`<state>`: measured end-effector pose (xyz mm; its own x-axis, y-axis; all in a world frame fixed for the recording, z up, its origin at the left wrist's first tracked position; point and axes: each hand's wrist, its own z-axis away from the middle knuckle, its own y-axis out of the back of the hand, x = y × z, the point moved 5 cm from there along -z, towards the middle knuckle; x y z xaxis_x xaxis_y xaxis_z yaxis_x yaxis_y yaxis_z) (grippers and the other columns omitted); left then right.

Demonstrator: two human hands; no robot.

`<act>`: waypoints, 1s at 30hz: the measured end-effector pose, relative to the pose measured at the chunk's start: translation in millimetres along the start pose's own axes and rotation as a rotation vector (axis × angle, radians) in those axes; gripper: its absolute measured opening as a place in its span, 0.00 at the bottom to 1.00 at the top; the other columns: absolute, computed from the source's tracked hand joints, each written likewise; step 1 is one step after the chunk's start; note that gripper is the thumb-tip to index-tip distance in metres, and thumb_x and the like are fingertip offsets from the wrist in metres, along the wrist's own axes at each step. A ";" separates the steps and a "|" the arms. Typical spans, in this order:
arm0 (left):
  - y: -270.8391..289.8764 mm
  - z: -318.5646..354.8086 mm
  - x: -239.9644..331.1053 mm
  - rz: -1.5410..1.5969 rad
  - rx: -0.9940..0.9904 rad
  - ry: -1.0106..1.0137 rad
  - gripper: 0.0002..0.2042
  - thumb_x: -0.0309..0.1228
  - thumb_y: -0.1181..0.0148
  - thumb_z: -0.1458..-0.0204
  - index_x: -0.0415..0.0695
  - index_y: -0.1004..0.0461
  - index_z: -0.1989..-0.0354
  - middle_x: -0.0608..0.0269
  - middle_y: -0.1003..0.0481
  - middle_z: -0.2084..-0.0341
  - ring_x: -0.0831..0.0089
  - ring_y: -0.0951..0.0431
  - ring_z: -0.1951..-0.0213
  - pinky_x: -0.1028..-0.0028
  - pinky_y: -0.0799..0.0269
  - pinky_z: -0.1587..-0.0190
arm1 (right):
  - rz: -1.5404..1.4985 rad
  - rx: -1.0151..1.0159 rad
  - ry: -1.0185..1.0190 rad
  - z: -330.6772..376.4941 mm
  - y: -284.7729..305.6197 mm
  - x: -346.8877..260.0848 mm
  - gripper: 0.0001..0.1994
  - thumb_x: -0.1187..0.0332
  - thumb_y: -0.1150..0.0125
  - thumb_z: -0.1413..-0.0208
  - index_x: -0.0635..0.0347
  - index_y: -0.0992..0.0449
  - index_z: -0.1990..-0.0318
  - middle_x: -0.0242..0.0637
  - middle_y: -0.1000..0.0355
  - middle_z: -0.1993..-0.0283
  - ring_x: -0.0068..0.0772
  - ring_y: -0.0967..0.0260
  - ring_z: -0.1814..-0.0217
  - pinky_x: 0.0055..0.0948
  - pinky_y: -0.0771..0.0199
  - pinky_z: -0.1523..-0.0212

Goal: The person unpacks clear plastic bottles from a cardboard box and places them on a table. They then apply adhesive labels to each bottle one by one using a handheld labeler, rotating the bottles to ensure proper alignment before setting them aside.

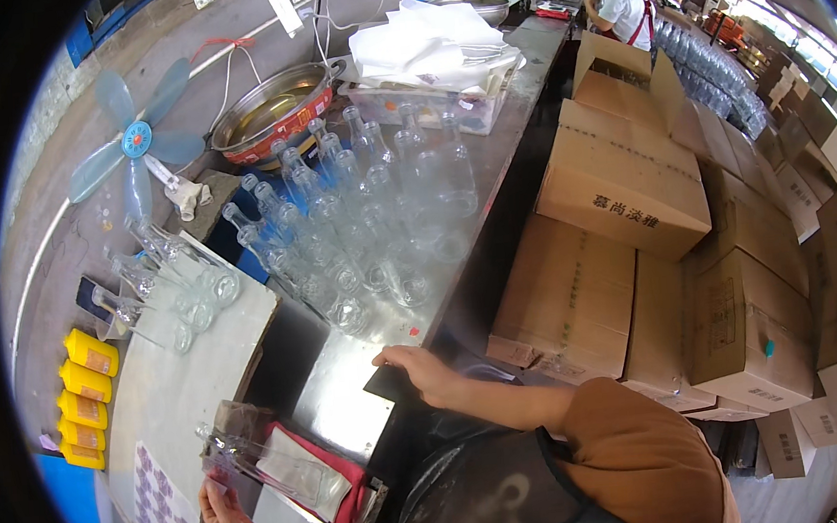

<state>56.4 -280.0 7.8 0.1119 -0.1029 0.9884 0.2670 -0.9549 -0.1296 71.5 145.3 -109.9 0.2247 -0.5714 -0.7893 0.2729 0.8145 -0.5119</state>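
Two bare hands are in view at the lower part of the picture. The left hand (224,518) is closed around the base of a clear glass bottle (262,464), which lies tilted with its neck to the upper left, above a red cloth (343,484) and beside a white sheet of small round stickers (163,513). The right hand (425,371) rests flat with the fingers spread loosely on the edge of the shiny metal counter (345,395), holding nothing, just beside a small dark flat piece (389,384). Many empty clear glass bottles (356,217) stand together further up on the counter, and a few more clear bottles (170,291) lie on a white board (187,378). Yellow small containers (83,396) are in a row at the left. Brown cardboard boxes (633,245) are stacked at the right. A light blue fan (137,139) and a round metal pan (274,111) are near the wall.
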 end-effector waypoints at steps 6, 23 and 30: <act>-26.1 15.9 51.3 -0.238 0.066 -0.089 0.12 0.34 0.40 0.38 0.38 0.21 0.54 0.64 0.21 0.60 0.79 0.23 0.59 0.81 0.31 0.56 | 0.016 -0.135 -0.110 11.9 -36.8 -17.1 0.13 0.78 0.44 0.44 0.58 0.24 0.51 0.32 0.27 0.54 0.25 0.30 0.51 0.25 0.27 0.49; -95.6 95.8 40.1 -1.126 -0.048 -0.728 0.09 0.20 0.34 0.53 0.42 0.20 0.62 0.55 0.21 0.51 0.58 0.22 0.46 0.62 0.28 0.45 | 0.255 -0.542 -0.258 22.6 -115.1 -21.1 0.14 0.62 0.53 0.31 0.65 0.27 0.57 0.32 0.32 0.78 0.19 0.39 0.80 0.18 0.38 0.80; -80.3 106.7 44.7 -0.852 0.046 -0.571 0.08 0.25 0.35 0.48 0.40 0.20 0.60 0.47 0.24 0.46 0.53 0.26 0.41 0.61 0.32 0.40 | 0.632 -0.715 0.051 11.5 -174.4 -7.1 0.14 0.63 0.48 0.32 0.66 0.26 0.51 0.31 0.24 0.63 0.15 0.36 0.71 0.18 0.34 0.67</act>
<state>142.1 -178.2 53.9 0.3034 0.7640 0.5695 0.5063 -0.6355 0.5829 33.1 6.2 -11.1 0.0893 -0.0130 -0.9959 -0.5251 0.8490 -0.0582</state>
